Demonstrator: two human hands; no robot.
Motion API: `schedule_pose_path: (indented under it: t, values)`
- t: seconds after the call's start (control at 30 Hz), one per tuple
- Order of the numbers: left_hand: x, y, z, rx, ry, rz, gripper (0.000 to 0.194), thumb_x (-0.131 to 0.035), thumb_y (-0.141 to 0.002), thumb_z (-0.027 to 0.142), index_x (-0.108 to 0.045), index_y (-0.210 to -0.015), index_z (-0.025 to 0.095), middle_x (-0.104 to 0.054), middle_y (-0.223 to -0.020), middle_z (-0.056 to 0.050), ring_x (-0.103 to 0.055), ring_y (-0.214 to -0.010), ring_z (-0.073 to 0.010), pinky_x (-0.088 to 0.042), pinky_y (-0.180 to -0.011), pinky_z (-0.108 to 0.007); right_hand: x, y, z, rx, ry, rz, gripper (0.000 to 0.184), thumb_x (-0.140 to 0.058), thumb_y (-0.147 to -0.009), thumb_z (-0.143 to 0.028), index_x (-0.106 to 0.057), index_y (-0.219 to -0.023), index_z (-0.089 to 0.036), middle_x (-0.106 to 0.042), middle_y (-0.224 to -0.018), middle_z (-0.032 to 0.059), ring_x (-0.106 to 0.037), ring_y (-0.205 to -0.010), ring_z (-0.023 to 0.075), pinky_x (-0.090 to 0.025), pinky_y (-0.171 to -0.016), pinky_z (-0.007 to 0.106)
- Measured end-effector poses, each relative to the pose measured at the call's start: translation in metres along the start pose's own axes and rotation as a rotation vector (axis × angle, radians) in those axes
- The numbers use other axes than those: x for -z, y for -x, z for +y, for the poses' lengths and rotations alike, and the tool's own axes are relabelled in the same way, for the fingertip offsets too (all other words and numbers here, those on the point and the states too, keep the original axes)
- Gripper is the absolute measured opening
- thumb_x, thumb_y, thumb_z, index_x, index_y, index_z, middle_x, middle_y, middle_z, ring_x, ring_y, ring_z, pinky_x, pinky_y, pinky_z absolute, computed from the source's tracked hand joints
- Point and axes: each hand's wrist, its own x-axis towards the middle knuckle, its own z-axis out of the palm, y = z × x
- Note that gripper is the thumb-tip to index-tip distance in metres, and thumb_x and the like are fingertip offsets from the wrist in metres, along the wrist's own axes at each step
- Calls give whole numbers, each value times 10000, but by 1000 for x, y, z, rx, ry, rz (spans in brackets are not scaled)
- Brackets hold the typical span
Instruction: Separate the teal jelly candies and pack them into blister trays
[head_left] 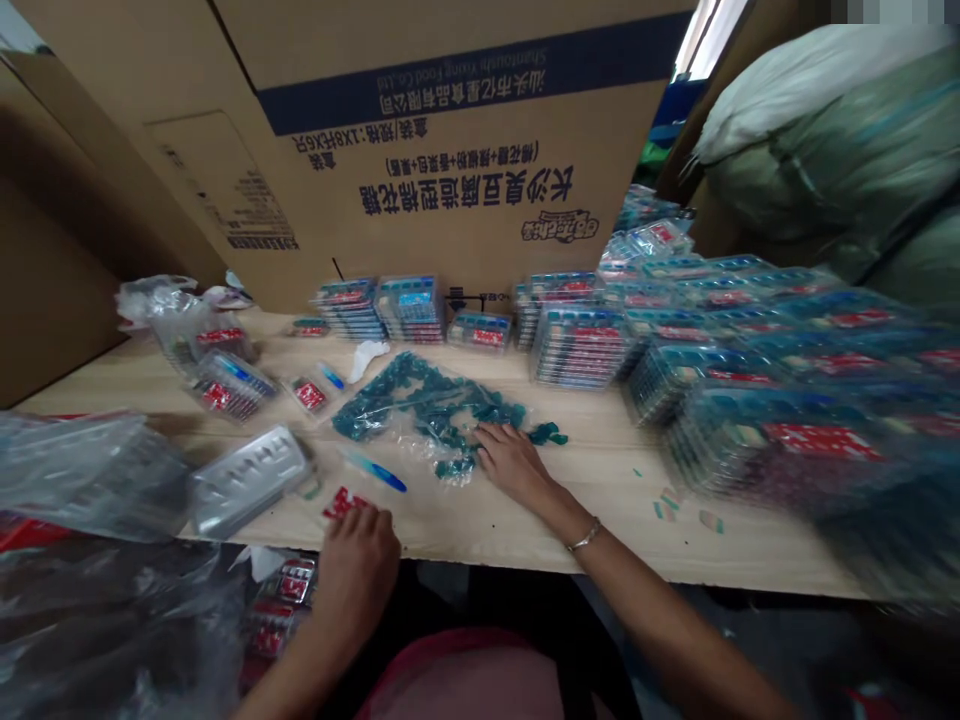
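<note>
In the head view, the open right hand [511,464] rests on teal plastic pieces [427,410] at twelve o'clock on the wooden bench [600,520]. The curled left hand [357,570], at seven o'clock, may be gripping a red-printed card [342,502], though this is hard to tell. Stacked blister trays [577,345] sit at two o'clock.

The right hand [514,462] can pass rightward along the pale wood counter [615,520], below the stacked blister trays [577,345] that block the far side. Teal pieces [427,400] lie ahead of both hands, while a silver tray [249,480] and crumpled plastic bag [90,475] obstruct the left hand [358,570] leftward.
</note>
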Motion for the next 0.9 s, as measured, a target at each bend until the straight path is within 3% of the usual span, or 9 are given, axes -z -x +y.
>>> schedule_pose_path:
  t: [0.07, 0.17, 0.27, 0.47, 0.6, 0.77, 0.9]
  values:
    - [-14, 12, 19, 12, 62, -44, 197, -444, -774, 108, -614, -706, 182, -651, -725, -84, -611, -751, -252, -426, -688, -361, 2, -6, -4, 53, -3, -10, 318, -417, -925, -208, -569, -1204, -193, -556, -1294, 81, -484, -1144, 252, -365, -923, 395]
    - [-26, 4, 30, 92, 149, -107, 208, -427, -796, 102, -621, -743, 157, -666, -755, -101, -631, -791, -247, -443, -704, -342, 3, -15, -10, 116, -5, -63, 284, -433, -930, -232, -590, -1161, -185, -580, -1252, 93, -461, -1176, 256, -322, -962, 411]
    - [-32, -15, 30, 196, 192, -123, 215, -414, -808, 108, -627, -787, 127, -671, -785, -125, -641, -809, -247, -450, -705, -331, 2, -19, -12, 109, 23, -111, 247, -462, -926, -280, -619, -1080, -166, -644, -1064, 104, -540, -1007, 251, -338, -920, 418]
    - [-37, -34, 15, 328, 266, -113, 166, -452, -801, 152, -614, -776, 131, -665, -793, -120, -647, -802, -233, -452, -682, -304, 3, 1, -6, 182, 46, 7, 229, -454, -930, -268, -649, -854, -176, -628, -858, 71, -538, -865, 219, -360, -862, 377]
    - [-37, -22, 0, 267, 461, 21, 145, -497, -814, 252, -600, -762, 165, -641, -711, -59, -631, -721, -204, -465, -674, -296, 0, 18, 0, 143, -1, 44, 211, -446, -929, -232, -650, -900, -186, -630, -864, 66, -549, -863, 217, -387, -817, 362]
    - [-33, 8, -19, 262, 580, 277, 197, -481, -851, 347, -612, -856, 200, -644, -792, -52, -616, -776, -208, -481, -700, -319, 1, 35, -5, 172, -86, 157, 265, -411, -918, -185, -611, -1092, -186, -635, -1070, 105, -536, -1062, 253, -403, -894, 427]
    - [-32, 11, -36, 240, 544, 309, 200, -486, -848, 358, -613, -816, 208, -641, -798, -53, -615, -777, -210, -492, -697, -324, 7, 48, -9, 232, -145, 262, 284, -396, -909, -168, -614, -1086, -206, -649, -1092, 98, -564, -1065, 245, -426, -906, 453]
